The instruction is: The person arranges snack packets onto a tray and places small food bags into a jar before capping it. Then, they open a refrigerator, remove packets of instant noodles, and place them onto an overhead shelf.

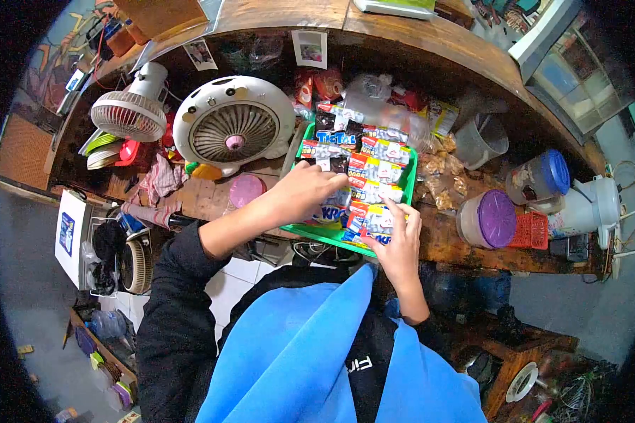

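The tray (pixel 410 179) is green; the packets (pixel 371 168) show blue, red, black and white. One lid (pixel 496 218) is purple, another lid (pixel 556 171) blue.

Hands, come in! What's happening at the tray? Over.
Left hand over snack packets, right hand at lower ones; each grip unclear. Packets lie in green tray. Big white fan left, not blocking.

Thin, shiny plastic film forms the packets (pixel 377 169), crinkled and catching highlights. Beneath them, the green tray (pixel 412 168) is smooth moulded plastic. The tabletop (pixel 441 236) is brown wood, worn and stained, with a dull sheen. The round-faced fan (pixel 226 130) has a smooth white plastic casing. The purple lid (pixel 496 218) looks like plastic. Soft, matt blue cloth (pixel 282 352) drapes over a black fabric sleeved garment (pixel 180 303). Pale floor tiles (pixel 227 292) look smooth.
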Motion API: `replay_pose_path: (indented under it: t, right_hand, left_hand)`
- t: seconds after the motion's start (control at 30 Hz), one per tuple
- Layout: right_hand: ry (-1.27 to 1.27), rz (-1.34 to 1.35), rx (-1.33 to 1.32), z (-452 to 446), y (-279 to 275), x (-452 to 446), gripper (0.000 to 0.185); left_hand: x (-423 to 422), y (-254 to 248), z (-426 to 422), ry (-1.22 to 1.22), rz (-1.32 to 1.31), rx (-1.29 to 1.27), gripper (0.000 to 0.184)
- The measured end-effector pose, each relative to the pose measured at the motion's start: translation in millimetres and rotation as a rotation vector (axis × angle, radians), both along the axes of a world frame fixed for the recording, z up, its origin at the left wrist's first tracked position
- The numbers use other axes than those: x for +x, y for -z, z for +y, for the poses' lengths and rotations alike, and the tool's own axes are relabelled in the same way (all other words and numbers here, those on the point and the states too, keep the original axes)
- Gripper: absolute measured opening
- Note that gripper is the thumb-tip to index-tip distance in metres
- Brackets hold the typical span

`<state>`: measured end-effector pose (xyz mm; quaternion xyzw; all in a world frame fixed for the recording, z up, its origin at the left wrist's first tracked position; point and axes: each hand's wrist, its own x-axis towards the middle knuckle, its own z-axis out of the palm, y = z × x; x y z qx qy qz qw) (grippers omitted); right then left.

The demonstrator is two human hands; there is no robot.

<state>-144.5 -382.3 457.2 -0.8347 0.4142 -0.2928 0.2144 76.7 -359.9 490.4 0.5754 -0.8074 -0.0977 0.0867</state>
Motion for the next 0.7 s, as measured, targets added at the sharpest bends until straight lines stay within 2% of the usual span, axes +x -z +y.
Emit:
replay_pose_path:
  t: [0.07, 0.1, 0.17, 0.2, 0.27, 0.43, 0.5, 0.53, 0.63, 0.7]
  right_hand:
    - [-0.032, 0.017, 0.008, -1.1, 0.3, -1.1, 0.068]
    - [-0.034, 0.018, 0.003, -2.6, 3.1, -1.5, 0.068]
    - [-0.039, -0.097, -0.061, -6.6, 11.6, -1.4, 0.053]
    - [-0.043, -0.098, -0.062, -7.0, 12.8, 0.2, 0.053]
    - [0.011, -0.233, 0.068, -7.2, 15.6, 3.5, 0.038]
    - [0.073, -0.295, 0.126, -11.8, 18.0, 7.2, 0.037]
    - [0.084, -0.109, -0.029, -14.0, 12.9, 6.2, 0.043]
    - [0.088, -0.109, -0.035, -16.5, 9.2, 5.1, 0.043]
    - [0.064, -0.226, -0.152, -31.4, 1.8, -6.1, 0.056]
    - [0.096, -0.297, -0.132, -55.6, -0.2, -16.1, 0.047]
  left_hand:
    - [1.5, 8.6, -5.4, 0.194, -0.134, -0.012, 0.058]
    - [0.4, 9.0, -5.4, 0.191, -0.149, -0.016, 0.059]
    - [-0.5, 7.8, -4.6, 0.186, -0.129, -0.034, 0.058]
    - [-0.9, 7.3, -4.0, 0.186, -0.109, -0.047, 0.058]
    - [-3.3, 5.9, -3.4, 0.176, -0.108, -0.053, 0.057]
    - [-1.9, 10.6, -1.8, 0.134, -0.079, -0.034, 0.055]
    - [1.5, 8.4, -2.5, 0.111, -0.035, -0.050, 0.054]
    - [2.3, 3.9, -4.6, 0.115, -0.036, -0.055, 0.054]
    - [1.4, -21.8, -16.8, 0.146, 0.068, -0.170, 0.048]
    - [-3.4, -40.3, -31.3, 0.148, 0.081, -0.249, 0.045]
